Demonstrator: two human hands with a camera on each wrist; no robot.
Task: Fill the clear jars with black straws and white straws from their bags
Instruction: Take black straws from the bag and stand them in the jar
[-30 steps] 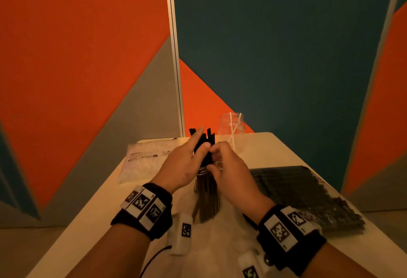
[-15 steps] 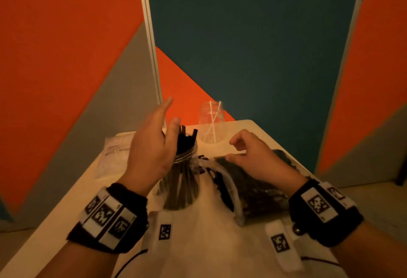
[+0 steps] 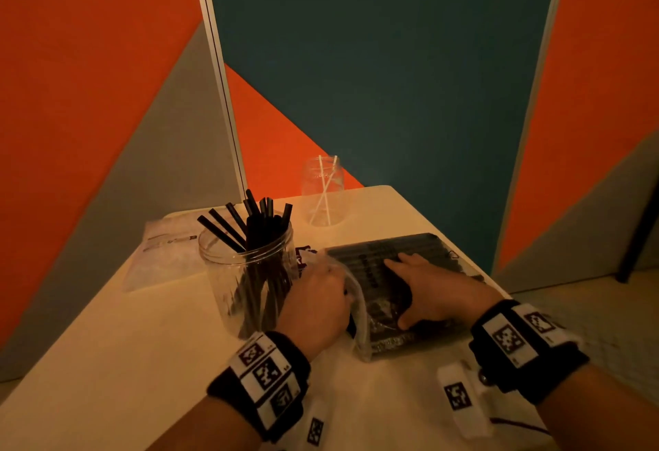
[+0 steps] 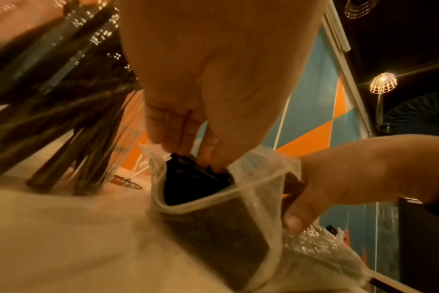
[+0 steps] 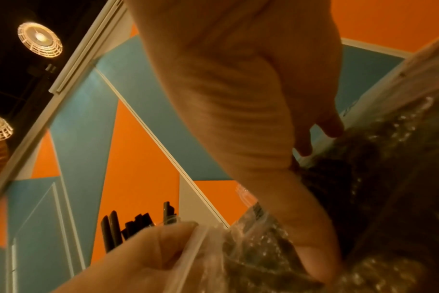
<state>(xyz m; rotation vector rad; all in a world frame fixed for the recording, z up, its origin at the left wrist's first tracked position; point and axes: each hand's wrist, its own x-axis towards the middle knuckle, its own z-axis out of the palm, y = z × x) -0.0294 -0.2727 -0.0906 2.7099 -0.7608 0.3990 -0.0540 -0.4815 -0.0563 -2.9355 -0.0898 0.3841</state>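
Note:
A clear jar (image 3: 246,286) holding several black straws (image 3: 256,225) stands left of centre on the table. Right of it lies the clear bag of black straws (image 3: 403,254), its mouth toward me. My left hand (image 3: 317,304) reaches into that mouth, and in the left wrist view its fingers (image 4: 178,136) pinch the ends of the black straws (image 4: 188,174) inside. My right hand (image 3: 424,286) lies flat on top of the bag and presses it down, its thumb (image 5: 318,257) at the near side. A second clear jar (image 3: 322,193) at the back holds two white straws (image 3: 326,186).
The flat bag of white straws (image 3: 160,258) lies at the table's back left. Orange, grey and teal wall panels (image 3: 392,58) close off the back. The cream table (image 3: 124,343) ends just right of the black-straw bag.
My left hand has left the straws in the jar and dropped right into the bag's mouth. My right hand came off the jar and settled flat on the bag.

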